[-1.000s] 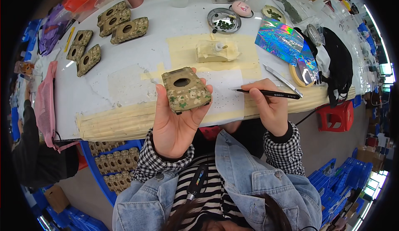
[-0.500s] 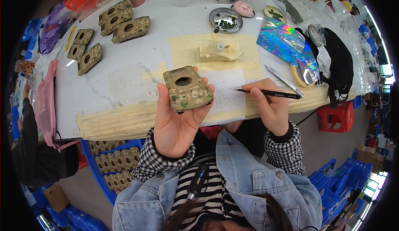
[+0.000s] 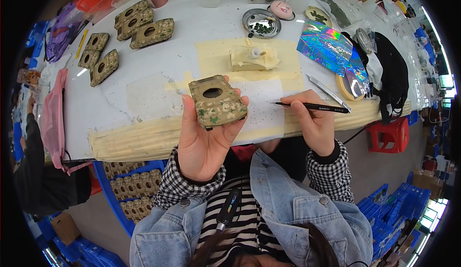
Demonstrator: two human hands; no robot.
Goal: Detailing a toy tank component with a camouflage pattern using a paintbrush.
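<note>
1. While the left hand [image 3: 207,142] lifts a camouflage-patterned block [image 3: 217,101] off the desk [image 3: 144,70], it cradles it on the upturned palm, fingers curled narrowly about its sides, so that the face with the oval hole tilts up toward the person's eyes, presumably for a close look.
2. The block hangs over the desk's near edge, above a white sheet [image 3: 261,106] that lies on a patch of pale yellow tape [image 3: 211,55].
3. The right hand [image 3: 312,123] pinches a black pen-like tool [image 3: 309,106] between thumb and fingers; the tool lies nearly level, its fine tip pointing left at the block but apart from it, and the hand rests at the near edge, perhaps for steadiness.
4. Five more camouflage blocks [image 3: 144,29] lie toward the far left corner: three in one cluster, two nearer the left edge.
5. A blue crate [image 3: 137,190] under the near left edge holds many like pieces, too crowded to count.
6. One round metal dish [image 3: 263,23] with small dark bits sits near the far edge, within reach.
7. One iridescent sheet [image 3: 326,46] lies toward the right edge, and one pair of metal tweezers [image 3: 329,91] lies just beyond the right hand.
8. One yellowish lump [image 3: 252,58] rests on the tape, beyond the white sheet.
</note>
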